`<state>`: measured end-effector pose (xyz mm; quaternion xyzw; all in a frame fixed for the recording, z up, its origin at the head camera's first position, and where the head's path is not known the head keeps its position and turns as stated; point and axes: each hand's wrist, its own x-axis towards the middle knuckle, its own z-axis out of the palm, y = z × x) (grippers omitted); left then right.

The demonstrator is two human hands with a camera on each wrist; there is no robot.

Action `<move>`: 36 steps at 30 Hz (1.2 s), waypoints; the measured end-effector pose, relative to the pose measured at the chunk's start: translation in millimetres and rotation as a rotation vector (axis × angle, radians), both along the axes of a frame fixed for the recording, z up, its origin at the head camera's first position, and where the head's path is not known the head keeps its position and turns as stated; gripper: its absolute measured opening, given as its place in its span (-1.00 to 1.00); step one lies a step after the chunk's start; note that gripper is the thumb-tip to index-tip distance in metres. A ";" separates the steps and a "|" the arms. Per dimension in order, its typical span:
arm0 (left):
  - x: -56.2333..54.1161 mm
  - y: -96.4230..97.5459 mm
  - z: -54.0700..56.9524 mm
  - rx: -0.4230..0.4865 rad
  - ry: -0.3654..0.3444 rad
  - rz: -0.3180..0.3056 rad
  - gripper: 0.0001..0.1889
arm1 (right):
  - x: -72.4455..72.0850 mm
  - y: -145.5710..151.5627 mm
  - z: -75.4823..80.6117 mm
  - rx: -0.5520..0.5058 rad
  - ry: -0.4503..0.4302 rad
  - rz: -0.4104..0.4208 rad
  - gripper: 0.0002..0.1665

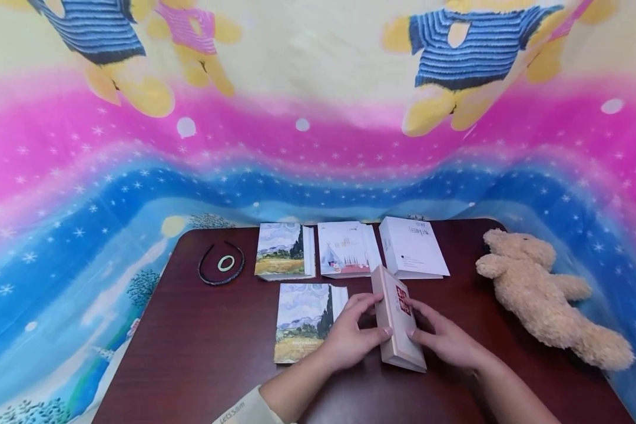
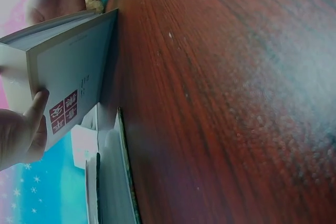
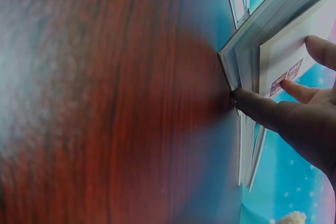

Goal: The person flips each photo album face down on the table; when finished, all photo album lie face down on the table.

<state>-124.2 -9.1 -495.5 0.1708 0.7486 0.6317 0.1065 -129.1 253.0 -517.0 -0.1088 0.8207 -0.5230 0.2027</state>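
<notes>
A thick, pale book (image 1: 400, 330) with a red square of characters on its cover stands tilted over the table in the head view. My left hand (image 1: 347, 338) grips it along the spine side. On its other side, my right hand (image 1: 450, 341) holds the book with fingers and thumb. The left wrist view shows a thumb lying against the book's cover (image 2: 79, 66). Page edges of the book (image 3: 252, 56) face the right wrist camera. Just left of my left hand lies a book with a painted landscape cover (image 1: 302, 318).
Along the back of the table (image 1: 201, 353) lie another landscape book (image 1: 280, 250), a book with a tent picture (image 1: 344, 250) and a white book (image 1: 413, 247). A dark headband (image 1: 206, 280) surrounds a pale ring (image 1: 225, 263) at left. A teddy bear (image 1: 535, 294) lies at right.
</notes>
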 end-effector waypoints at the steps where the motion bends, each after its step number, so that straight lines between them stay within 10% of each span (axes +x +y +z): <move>1: 0.5 0.5 0.4 0.022 -0.013 -0.005 -0.35 | 0.1 0.1 0.1 -0.020 -0.019 0.003 -0.13; 10: 2.6 1.7 3.5 0.188 -0.064 -0.045 -0.33 | 0.8 -4.4 -0.4 -0.176 -0.120 0.013 -0.10; 23: 3.7 3.1 14.6 0.187 0.016 -0.075 -0.32 | -2.9 -9.7 -6.9 -0.445 -0.275 0.052 -0.14; 36: 5.0 7.2 20.6 0.128 0.099 -0.083 -0.36 | -3.2 -9.9 -1.5 -0.432 -0.184 0.080 -0.12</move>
